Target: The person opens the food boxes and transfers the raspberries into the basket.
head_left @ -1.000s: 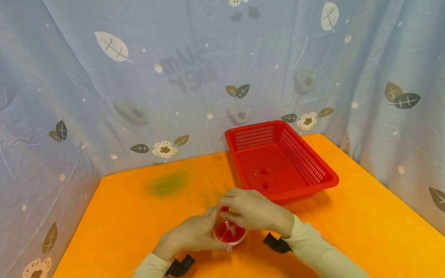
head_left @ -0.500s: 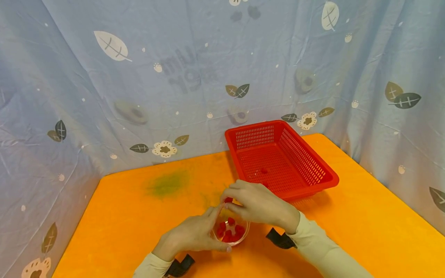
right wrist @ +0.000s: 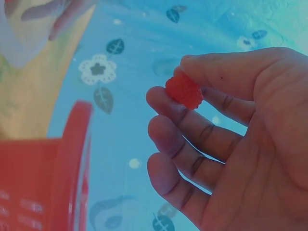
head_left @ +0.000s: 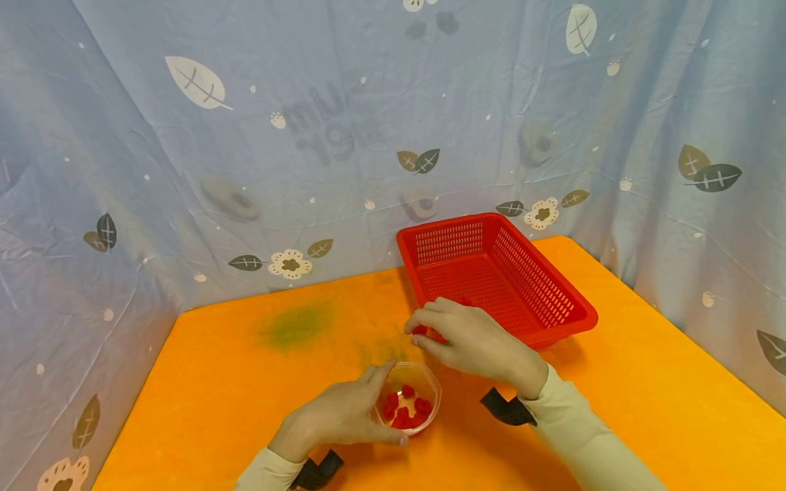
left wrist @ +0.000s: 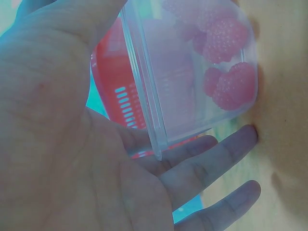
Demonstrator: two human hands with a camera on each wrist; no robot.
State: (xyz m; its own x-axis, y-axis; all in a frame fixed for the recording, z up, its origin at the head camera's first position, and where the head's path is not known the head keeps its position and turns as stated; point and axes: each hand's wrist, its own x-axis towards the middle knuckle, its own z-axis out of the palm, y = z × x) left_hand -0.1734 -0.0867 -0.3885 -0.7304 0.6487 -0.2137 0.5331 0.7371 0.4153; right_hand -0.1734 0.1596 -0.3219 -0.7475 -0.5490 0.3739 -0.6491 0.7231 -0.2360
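Note:
A clear plastic tub (head_left: 410, 374) stands on the orange tabletop with several raspberries (head_left: 421, 406) on its bottom. My left hand (head_left: 344, 412) holds the tub from its left side, thumb at the near side and fingers at the far side. Seen from the left wrist, the tub's wall (left wrist: 178, 110) lies against that hand. Between thumb and index finger, my right hand (head_left: 482, 341) pinches one raspberry (right wrist: 185, 91), the other fingers bent below it. This hand is in the air over the near left rim of a red slotted basket (head_left: 568, 324).
Another raspberry (head_left: 467, 301) shows in the basket, partly behind the right hand. A green stain (head_left: 297, 324) marks the orange tabletop (head_left: 227, 382). A patterned blue curtain (head_left: 344, 157) closes off the back and both sides.
My right hand has lifted away from above the tub, up and right to the basket's edge, carrying the raspberry. The left hand and tub have stayed put.

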